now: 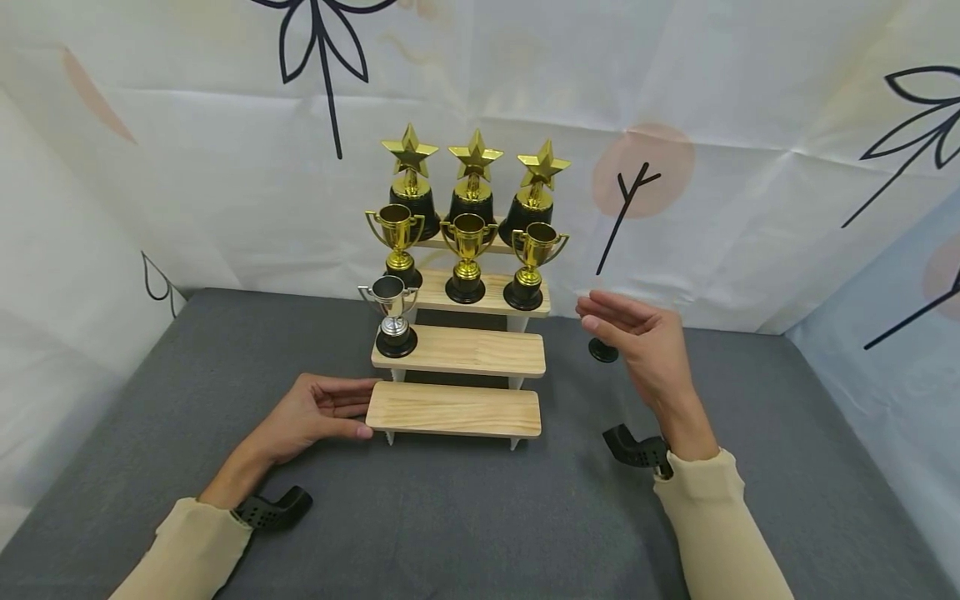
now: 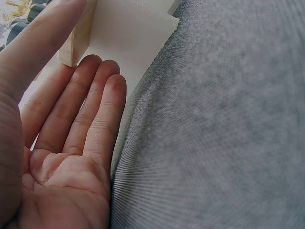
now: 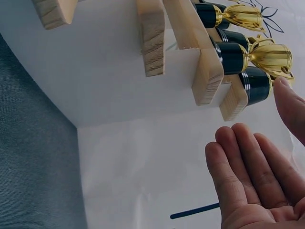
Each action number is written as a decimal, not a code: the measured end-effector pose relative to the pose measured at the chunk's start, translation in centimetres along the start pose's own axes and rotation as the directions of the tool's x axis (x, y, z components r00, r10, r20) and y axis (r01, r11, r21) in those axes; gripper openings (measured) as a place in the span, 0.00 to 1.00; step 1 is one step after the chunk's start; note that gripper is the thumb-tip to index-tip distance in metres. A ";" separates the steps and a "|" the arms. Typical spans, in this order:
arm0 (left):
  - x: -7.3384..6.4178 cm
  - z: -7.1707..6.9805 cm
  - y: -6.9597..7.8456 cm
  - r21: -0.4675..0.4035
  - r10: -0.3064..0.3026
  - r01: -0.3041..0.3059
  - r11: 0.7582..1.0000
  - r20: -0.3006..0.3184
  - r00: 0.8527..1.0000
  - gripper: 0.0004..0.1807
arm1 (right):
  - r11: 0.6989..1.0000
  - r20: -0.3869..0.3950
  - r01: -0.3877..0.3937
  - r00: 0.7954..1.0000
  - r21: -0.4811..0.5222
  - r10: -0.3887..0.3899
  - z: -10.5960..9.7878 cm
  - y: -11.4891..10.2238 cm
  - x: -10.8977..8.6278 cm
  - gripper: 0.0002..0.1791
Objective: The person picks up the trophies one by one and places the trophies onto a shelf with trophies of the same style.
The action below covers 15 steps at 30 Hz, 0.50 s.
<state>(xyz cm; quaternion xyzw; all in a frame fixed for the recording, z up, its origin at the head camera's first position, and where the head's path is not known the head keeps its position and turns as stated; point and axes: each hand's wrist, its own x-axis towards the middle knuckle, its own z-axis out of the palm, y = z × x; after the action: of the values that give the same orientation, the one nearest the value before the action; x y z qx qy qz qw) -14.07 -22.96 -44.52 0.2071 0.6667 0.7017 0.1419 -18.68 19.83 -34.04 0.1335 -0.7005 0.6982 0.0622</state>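
Observation:
A wooden stepped stand [image 1: 453,410] with white supports holds trophies on its upper steps. My left hand [image 1: 315,417] is at the left end of the lowest step, fingers extended; in the left wrist view its fingertips meet the wooden board [image 2: 78,38]. My right hand [image 1: 641,346] is raised to the right of the stand, its fingers nearly straight, and the right wrist view shows nothing in the palm. A black round base [image 1: 603,351] shows just below that hand; whatever stands above it is hidden. One silver cup trophy [image 1: 393,315] stands at the left of the second-lowest step.
Three gold cup trophies [image 1: 467,258] stand on the step above the silver one. Behind them, three gold star trophies [image 1: 474,171] occupy the top step. Grey cloth [image 1: 450,525] covers the table, with a patterned white sheet [image 1: 720,200] hanging close behind the stand.

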 end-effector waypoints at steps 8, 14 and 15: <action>0.0 0.1 0.1 -0.006 -0.001 0.001 1.000 -0.001 1.000 0.41 | 1.000 -0.005 -0.005 1.000 0.014 0.005 -0.4 0.5 -0.2 0.24; 0.0 0.1 0.2 0.001 -0.001 0.001 1.000 -0.008 1.000 0.41 | 0.999 -0.005 -0.011 1.000 0.030 0.011 -0.8 0.8 -0.2 0.23; 0.0 0.1 0.2 0.003 -0.003 0.003 1.000 -0.009 1.000 0.41 | 0.999 -0.005 -0.012 1.000 0.031 0.012 -0.9 0.8 -0.2 0.23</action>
<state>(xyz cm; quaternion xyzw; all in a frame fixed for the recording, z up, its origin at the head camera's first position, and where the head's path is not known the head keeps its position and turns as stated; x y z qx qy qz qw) -14.02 -22.86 -44.33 0.2031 0.6686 0.7016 0.1394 -18.82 20.71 -34.89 0.1284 -0.6902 0.7098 0.0575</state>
